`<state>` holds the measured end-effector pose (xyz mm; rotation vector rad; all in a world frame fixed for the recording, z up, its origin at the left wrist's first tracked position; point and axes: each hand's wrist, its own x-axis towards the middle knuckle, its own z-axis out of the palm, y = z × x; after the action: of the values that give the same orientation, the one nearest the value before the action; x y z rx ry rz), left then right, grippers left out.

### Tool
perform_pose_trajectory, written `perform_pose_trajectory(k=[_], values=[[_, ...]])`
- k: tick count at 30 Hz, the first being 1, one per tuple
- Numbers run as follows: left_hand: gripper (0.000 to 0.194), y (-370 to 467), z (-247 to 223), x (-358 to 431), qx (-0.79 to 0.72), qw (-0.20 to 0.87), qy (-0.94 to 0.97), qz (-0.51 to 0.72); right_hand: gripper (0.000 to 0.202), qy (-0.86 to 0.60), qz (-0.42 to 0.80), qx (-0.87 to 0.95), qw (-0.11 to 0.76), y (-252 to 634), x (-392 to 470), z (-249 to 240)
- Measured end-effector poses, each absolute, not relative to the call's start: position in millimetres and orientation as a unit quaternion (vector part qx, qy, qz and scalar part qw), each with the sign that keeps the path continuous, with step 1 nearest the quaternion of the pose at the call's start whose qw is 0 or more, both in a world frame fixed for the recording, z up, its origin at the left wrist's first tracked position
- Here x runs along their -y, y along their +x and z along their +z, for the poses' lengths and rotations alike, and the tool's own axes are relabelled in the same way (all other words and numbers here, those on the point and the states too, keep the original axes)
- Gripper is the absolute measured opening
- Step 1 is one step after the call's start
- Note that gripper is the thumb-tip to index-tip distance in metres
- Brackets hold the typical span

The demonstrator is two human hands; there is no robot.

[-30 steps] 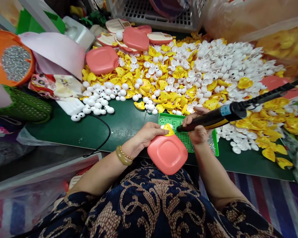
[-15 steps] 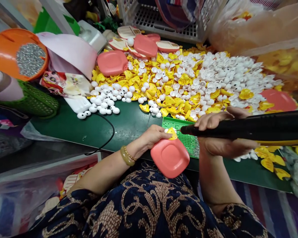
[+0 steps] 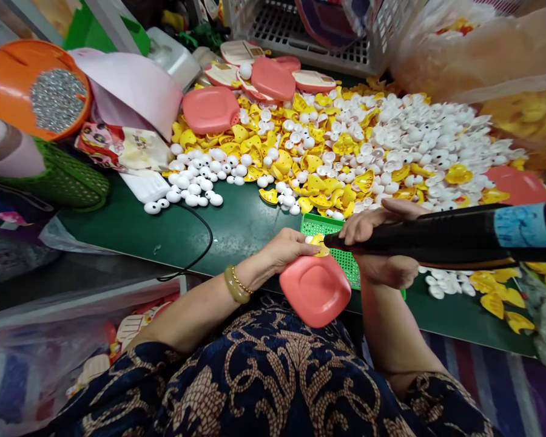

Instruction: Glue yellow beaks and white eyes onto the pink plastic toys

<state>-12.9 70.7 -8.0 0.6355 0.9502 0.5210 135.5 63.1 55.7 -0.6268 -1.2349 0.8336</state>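
My left hand (image 3: 291, 247) pinches a yellow plastic piece (image 3: 321, 247) fixed at the top of a coral-pink plastic part (image 3: 316, 290), shaped like a rounded square. My right hand (image 3: 377, 246) is wrapped around a black electric screwdriver (image 3: 441, 237), held nearly level. Its tip meets the yellow piece, with a bit of white showing beside my left fingertips. Whether a screw sits at the tip is too small to tell. Beneath the screwdriver lies a green perforated tray (image 3: 346, 260), partly covered by my right hand.
A large heap of white eye-shaped pieces (image 3: 437, 133) and yellow shells (image 3: 318, 182) spreads over the green table (image 3: 246, 237). More coral parts (image 3: 212, 110) lie behind. At left stand an orange bowl (image 3: 9, 79) of screws and a pink container (image 3: 131, 85). A black cable (image 3: 209, 243) crosses the table edge.
The screwdriver has moved left, its tip now against the yellow piece, and its blue label has come into view. The view has shifted slightly. My left hand keeps its grip.
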Motion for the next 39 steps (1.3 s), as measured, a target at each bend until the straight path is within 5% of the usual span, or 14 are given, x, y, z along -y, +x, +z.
perform_pose_trajectory(k=[26,33,39], values=[[0.022,-12,12,-76,-0.445,0.813,0.298,0.227,0.049,-0.334,0.346,0.528,0.700,128,-62,57],[0.020,-11,36,-96,-0.491,0.785,0.302,0.225,0.045,-0.313,0.280,0.443,0.792,144,-81,77],[0.027,-95,41,-99,-0.552,0.734,0.255,0.302,0.048,-0.449,0.310,0.524,0.655,241,-121,74]])
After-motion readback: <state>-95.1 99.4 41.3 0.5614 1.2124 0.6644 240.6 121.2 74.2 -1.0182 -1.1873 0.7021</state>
